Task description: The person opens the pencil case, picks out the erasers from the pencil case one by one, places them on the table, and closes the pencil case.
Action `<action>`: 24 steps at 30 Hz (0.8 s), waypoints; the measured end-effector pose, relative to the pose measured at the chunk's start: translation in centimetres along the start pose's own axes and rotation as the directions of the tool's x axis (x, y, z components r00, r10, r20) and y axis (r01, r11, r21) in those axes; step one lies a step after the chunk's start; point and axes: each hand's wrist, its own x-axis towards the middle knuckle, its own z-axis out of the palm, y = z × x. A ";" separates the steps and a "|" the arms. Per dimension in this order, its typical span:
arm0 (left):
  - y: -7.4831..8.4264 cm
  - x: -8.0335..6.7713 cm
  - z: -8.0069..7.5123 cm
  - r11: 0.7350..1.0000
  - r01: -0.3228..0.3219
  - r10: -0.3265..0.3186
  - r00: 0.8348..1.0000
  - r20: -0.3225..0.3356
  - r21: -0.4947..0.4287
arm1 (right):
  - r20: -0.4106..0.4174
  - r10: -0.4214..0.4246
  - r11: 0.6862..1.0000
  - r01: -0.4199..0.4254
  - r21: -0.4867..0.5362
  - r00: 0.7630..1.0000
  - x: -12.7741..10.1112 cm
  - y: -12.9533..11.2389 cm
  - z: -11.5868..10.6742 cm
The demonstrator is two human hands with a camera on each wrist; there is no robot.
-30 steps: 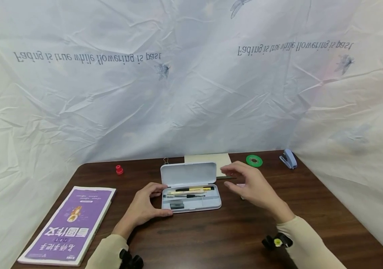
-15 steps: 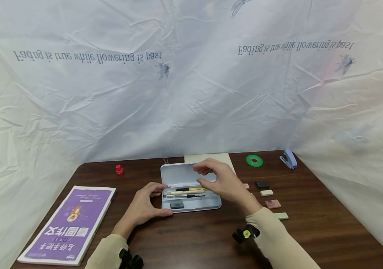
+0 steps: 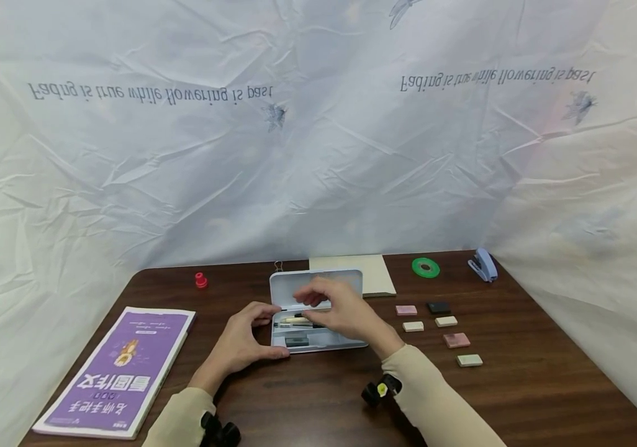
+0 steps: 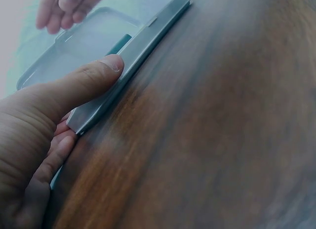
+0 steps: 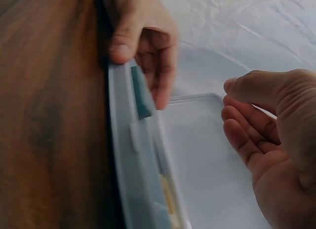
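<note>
Pens (image 3: 296,320) lie in the case (image 3: 318,343), book (image 3: 114,372) left, probably erasers (image 3: 446,321) right.

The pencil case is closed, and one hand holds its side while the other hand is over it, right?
Not quite. The pencil case is open, lid up, pens showing inside; the head view shows it. The left hand does hold its side, and the right hand is over it.

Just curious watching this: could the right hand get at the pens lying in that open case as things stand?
Probably yes. The pencil case lies with its lid up, the pens are uncovered, and the right hand hovers just above them. The left hand grips only the case's left end, out of the way.
</note>
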 end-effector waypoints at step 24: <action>-0.1 0.0 0.0 1.000 -0.012 0.012 1.000 -0.001 -0.002 | 0.203 0.082 0.983 -0.046 -0.178 0.976 0.0 0.8 2.6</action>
